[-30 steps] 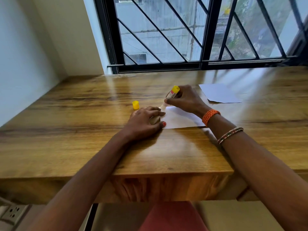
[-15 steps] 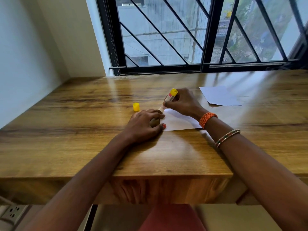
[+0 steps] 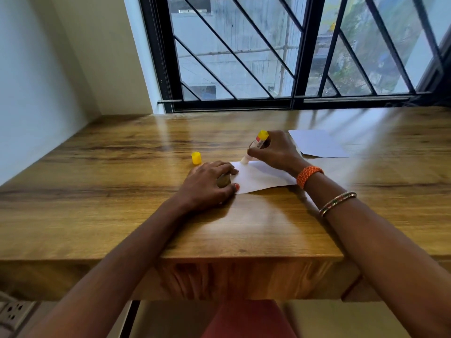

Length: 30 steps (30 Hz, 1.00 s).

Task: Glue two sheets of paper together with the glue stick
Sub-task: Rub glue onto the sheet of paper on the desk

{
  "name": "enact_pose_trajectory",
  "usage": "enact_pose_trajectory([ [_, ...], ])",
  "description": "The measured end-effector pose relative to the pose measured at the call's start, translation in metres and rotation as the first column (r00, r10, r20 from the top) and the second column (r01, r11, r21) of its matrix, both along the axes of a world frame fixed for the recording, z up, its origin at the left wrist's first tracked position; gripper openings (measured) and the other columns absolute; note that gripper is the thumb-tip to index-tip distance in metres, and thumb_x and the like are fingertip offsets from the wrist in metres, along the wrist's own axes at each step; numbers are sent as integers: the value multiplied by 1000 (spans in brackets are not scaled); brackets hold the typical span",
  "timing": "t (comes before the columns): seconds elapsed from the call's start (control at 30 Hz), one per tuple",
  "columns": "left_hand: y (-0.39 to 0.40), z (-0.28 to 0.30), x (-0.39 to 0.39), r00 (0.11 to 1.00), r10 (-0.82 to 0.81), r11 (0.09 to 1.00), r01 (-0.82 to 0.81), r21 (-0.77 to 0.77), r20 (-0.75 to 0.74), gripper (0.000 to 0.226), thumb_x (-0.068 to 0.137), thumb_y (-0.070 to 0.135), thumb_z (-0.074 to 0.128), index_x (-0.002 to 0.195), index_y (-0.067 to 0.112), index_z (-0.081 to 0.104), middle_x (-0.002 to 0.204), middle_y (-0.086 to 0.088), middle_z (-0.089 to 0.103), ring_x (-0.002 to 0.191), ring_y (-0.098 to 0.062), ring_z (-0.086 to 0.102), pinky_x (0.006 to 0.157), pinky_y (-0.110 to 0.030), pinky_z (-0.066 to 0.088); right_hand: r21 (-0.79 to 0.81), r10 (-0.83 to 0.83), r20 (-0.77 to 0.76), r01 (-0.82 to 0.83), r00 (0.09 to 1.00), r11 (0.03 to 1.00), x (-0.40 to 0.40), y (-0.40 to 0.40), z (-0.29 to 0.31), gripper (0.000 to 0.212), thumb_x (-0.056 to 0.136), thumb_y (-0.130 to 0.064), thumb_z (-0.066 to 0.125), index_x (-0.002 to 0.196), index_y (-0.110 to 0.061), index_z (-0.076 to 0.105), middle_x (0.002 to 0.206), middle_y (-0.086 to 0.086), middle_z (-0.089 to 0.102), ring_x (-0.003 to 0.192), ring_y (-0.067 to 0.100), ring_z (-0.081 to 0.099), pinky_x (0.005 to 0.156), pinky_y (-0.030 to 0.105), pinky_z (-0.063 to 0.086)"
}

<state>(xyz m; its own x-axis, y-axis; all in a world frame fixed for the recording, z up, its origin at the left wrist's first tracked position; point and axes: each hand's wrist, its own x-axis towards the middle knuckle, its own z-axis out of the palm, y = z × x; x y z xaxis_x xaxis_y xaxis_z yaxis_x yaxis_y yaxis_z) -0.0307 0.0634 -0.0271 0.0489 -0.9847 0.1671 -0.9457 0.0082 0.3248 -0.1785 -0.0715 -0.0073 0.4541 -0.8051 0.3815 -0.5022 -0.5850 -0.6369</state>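
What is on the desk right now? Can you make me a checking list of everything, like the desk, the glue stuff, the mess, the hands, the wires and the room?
Surface: wooden desk, glossy, with window glare.
Job's things: glue stick, uncapped, tilted, its tip on the far edge of the near sheet; second sheet lies apart, far right; yellow cap stands left of the near sheet.
Clutter: nothing seen.
Hands: left hand presses on the near sheet's left end; right hand grips the glue stick.
Cables: nothing seen; a wall socket shows at bottom left.
Surroundings: barred window behind the desk, white wall at left, red seat below.
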Motion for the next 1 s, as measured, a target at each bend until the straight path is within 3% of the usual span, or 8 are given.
enact_pose_trajectory([
  [0.13, 2, 0, -3, 1000, 13, 1000, -13, 13, 13, 63, 73, 53, 40, 130, 26, 51, 139, 5, 48, 128, -17, 41, 101, -36, 28, 21, 1, -14, -1, 1000, 1000, -5, 1, 1, 19, 71, -29, 74, 70, -12, 65, 65, 3, 61, 60, 16, 53, 58, 33, 44],
  [0.23, 2, -1, -1, 999, 18, 1000, -18, 4, 31, 63, 73, 53, 40, 128, 26, 51, 137, 5, 49, 126, -18, 43, 100, -36, 30, 29, -22, -30, 23, 999, 999, -10, 4, 2, 18, 73, -29, 73, 69, -15, 63, 66, 2, 60, 61, 14, 51, 58, 28, 39],
  [0.37, 1, 1, -3, 1000, 17, 1000, -17, 3, 16, 62, 73, 53, 40, 127, 26, 52, 137, 6, 49, 125, -17, 43, 100, -35, 29, 32, -96, -34, 97, 995, 995, -23, 1, 2, 22, 70, -33, 74, 62, -20, 58, 61, -4, 57, 67, 17, 53, 74, 41, 43],
  [0.5, 1, 0, -3, 1000, 9, 1000, -9, -9, 13, 61, 73, 53, 40, 126, 27, 52, 137, 7, 50, 125, -16, 44, 100, -35, 30, 71, -126, -24, 128, 992, 989, -38, -2, 2, 22, 66, -33, 75, 62, -17, 61, 64, -3, 59, 73, 21, 56, 78, 47, 46],
  [0.6, 3, 0, -4, 1000, 3, 1000, -3, -17, -1, 68, 69, 60, 37, 125, 26, 54, 136, 7, 51, 124, -17, 46, 100, -36, 30, 66, -139, -14, 139, 990, 988, -44, -5, 1, 25, 66, -35, 74, 71, -12, 66, 76, 5, 66, 81, 25, 62, 80, 46, 46],
  [0.7, 4, 1, -4, 1000, -8, 999, 7, -47, -24, 78, 60, 65, 29, 122, 26, 56, 132, 7, 54, 120, -18, 49, 97, -36, 32, 69, -152, -17, 152, 988, 986, -49, -7, 0, 25, 66, -36, 74, 73, -12, 68, 75, 3, 67, 80, 23, 62, 80, 45, 45],
  [0.9, 5, 2, -5, 1000, 1, 998, -3, -55, -31, 78, 60, 64, 29, 121, 26, 56, 131, 7, 55, 120, -18, 50, 98, -35, 33, 99, -172, -5, 172, 985, 980, -60, -4, 1, 25, 67, -35, 72, 78, -12, 72, 80, 2, 71, 86, 21, 62, 87, 45, 44],
  [1.0, 6, 2, -7, 999, 1, 999, -3, -55, -44, 78, 60, 64, 29, 121, 25, 56, 132, 6, 55, 120, -18, 50, 99, -36, 33, 118, -193, -12, 193, 981, 974, -66, -4, 4, 25, 67, -35, 70, 77, -12, 72, 77, 1, 69, 81, 20, 61, 78, 38, 40],
])
